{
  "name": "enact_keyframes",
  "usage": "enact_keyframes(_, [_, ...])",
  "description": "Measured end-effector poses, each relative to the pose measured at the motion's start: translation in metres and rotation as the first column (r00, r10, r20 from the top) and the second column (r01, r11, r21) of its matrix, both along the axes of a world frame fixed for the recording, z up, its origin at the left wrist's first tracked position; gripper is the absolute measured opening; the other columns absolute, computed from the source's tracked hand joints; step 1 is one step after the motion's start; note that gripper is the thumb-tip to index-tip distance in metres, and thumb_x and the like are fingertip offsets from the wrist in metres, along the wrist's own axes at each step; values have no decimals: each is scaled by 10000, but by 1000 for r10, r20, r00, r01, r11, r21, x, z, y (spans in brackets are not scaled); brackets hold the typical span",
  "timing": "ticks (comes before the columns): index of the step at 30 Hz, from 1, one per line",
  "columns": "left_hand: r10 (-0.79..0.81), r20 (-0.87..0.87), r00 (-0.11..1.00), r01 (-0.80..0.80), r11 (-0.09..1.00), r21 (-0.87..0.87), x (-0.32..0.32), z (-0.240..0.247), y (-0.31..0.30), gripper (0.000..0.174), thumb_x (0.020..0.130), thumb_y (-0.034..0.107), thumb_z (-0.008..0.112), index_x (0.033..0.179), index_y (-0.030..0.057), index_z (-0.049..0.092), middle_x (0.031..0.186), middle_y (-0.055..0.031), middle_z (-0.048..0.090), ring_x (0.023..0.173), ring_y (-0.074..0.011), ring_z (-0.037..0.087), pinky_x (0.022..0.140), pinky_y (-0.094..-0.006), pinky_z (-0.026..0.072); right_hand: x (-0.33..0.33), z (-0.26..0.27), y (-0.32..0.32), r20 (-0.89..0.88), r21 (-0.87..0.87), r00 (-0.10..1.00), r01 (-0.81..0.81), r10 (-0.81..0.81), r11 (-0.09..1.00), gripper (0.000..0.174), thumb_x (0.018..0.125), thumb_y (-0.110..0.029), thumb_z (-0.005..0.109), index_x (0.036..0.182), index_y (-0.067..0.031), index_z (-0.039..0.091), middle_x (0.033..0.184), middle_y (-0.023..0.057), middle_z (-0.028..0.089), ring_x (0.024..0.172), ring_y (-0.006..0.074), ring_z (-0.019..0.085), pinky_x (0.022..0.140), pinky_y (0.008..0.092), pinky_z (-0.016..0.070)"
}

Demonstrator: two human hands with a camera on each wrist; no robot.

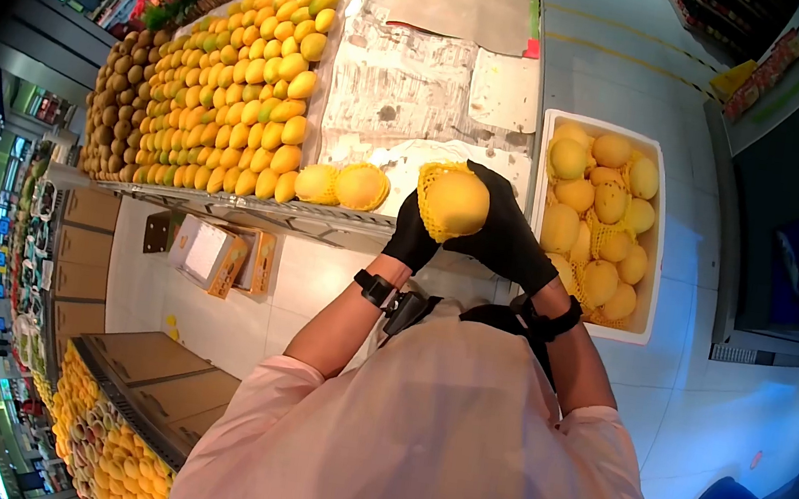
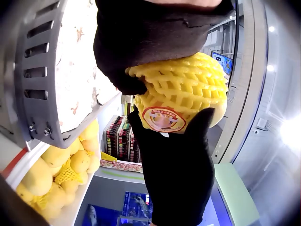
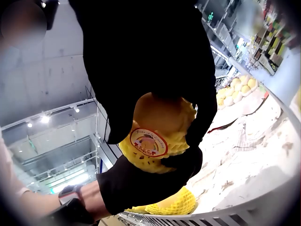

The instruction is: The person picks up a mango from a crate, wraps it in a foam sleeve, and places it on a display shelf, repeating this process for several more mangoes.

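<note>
At the paper-lined grey stand's near edge, black-gloved left hand and right hand grip a round yellow fruit; its slack foam net could slip.

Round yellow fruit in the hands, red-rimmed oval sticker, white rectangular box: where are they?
Round yellow fruit [image 1: 461,203]: head view, bare skin, near its middle.
Red-rimmed oval sticker [image 2: 163,119]: left wrist view, centre.
White rectangular box [image 1: 659,233]: head view, rim at picture right.
</note>
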State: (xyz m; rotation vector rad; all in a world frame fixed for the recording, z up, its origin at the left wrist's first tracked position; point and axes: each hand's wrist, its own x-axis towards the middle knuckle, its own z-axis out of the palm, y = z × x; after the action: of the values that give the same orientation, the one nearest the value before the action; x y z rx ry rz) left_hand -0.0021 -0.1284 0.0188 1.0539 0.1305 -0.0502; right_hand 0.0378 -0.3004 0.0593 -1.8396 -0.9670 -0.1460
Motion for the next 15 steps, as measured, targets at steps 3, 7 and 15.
enact_keyframes(3, [-67,185,981,-84,707,702,-4,10,-1,348,1008,86,450,1348,12,463,1276,-115,586,1134,-211,599,940,-333,518,5,-9,1,-52,-16,999,5,-5,1000,903,702,-200,859,1438,-27,366,1418,192,437,1272,346,467,1068,415,388])
enact_keyframes(7, [-7,182,983,-88,859,505,-5,3,-6,349,1021,164,478,1335,13,475,1188,-96,644,1071,-179,630,896,-304,515,1,-7,-11,-507,240,853,-1,126,971,765,842,-207,756,1468,-72,340,1437,144,427,1278,237,469,1012,367,446])
enact_keyframes(15, [154,-59,986,-149,986,76,1,4,-12,167,985,171,562,1047,16,578,943,-52,615,856,-127,608,771,-278,517,-6,-23,-22,-641,395,755,174,136,902,593,917,-196,670,1417,-74,376,1297,69,514,1190,181,506,968,324,471])
